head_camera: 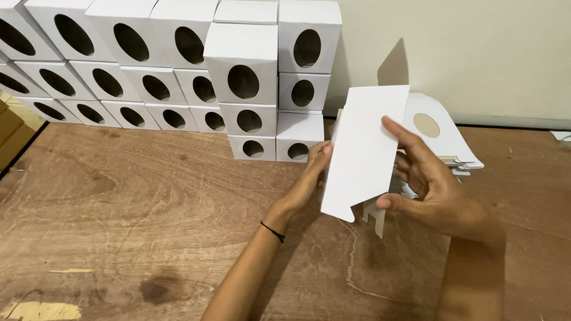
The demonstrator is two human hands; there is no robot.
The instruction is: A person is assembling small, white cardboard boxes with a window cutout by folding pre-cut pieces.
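White carton blank [364, 148] held between left hand [309, 178] and right hand [425, 184] (grip at both edges).

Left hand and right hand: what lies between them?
Head view: the white flat carton stands between left hand and right hand, both touching it.

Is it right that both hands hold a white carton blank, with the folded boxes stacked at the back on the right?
Not quite. The head view shows the folded boxes stacked at the back left, not right. Both the left hand and right hand do hold the white carton blank.
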